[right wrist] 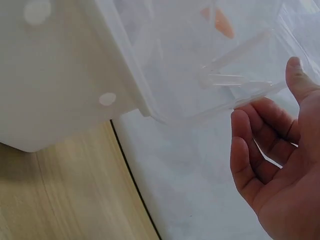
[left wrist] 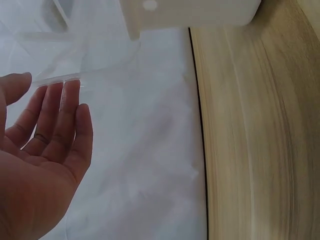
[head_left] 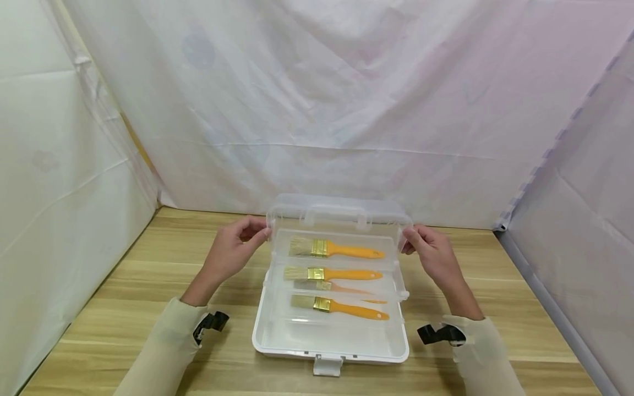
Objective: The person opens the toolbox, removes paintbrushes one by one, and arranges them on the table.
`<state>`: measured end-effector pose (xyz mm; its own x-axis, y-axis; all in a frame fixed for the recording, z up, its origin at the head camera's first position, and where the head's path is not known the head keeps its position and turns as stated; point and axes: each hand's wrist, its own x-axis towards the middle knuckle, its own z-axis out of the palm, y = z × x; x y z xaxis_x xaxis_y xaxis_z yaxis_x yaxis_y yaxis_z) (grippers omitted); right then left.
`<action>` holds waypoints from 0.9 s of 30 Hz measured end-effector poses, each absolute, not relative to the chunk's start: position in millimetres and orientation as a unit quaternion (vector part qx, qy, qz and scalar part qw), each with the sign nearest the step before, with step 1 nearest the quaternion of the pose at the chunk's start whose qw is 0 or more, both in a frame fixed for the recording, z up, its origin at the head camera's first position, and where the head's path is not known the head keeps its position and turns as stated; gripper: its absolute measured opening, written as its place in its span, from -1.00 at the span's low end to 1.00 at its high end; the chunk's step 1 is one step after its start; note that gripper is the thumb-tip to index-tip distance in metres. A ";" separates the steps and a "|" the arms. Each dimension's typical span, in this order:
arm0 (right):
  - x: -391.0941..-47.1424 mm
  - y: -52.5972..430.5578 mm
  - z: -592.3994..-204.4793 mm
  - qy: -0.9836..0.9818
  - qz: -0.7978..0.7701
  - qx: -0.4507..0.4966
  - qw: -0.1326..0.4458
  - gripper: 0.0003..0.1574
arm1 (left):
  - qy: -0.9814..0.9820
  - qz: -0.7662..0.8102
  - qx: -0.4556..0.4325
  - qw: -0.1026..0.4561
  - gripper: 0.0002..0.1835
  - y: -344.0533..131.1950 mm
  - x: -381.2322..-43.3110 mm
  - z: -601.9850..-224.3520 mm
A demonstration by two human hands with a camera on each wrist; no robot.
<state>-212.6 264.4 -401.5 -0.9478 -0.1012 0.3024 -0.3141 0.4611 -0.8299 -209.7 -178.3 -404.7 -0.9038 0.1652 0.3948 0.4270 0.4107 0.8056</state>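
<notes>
A white storage box (head_left: 284, 352) sits on the table, its clear lid (head_left: 337, 204) raised at the far side. My left hand (head_left: 235, 247) holds the lid's left edge between thumb and fingertips. At the right edge, my right hand (head_left: 436, 254) pinches it the same way. Seen from the left wrist, the fingertips (left wrist: 71, 86) meet the rim of the clear lid (left wrist: 100, 55). Between the hands, a top paintbrush (head_left: 355, 252), a middle paintbrush (head_left: 353, 274) and a lower paintbrush (head_left: 359, 312) lie crosswise, with orange handles and gold ferrules.
A white latch (head_left: 328, 366) hangs open at the box's front. The wooden table (head_left: 173, 253) reaches back to a white cloth (head_left: 337, 110), with more cloth on both sides. Black straps are at both wrists, over pale sleeves (head_left: 163, 346).
</notes>
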 end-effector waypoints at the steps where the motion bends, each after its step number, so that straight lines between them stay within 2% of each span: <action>1: -213.8 264.4 -403.5 -0.845 0.510 0.123 0.101 -0.53 | -0.831 -0.511 -0.180 0.128 -0.83 -178.1 -210.1 -405.6; 7: -218.5 266.9 -412.6 -0.827 0.545 0.127 0.058 -0.60 | -0.835 -0.507 -0.179 0.114 -0.84 -178.2 -211.1 -409.9; 14: -219.7 275.6 -419.9 -0.815 0.558 0.152 0.002 -0.79 | -0.831 -0.515 -0.193 0.078 -0.79 -179.1 -214.9 -416.0; 27: -222.4 283.0 -428.7 -0.788 0.570 0.199 -0.119 -0.34 | -0.860 -0.480 -0.174 -0.005 -0.58 -181.9 -213.9 -421.7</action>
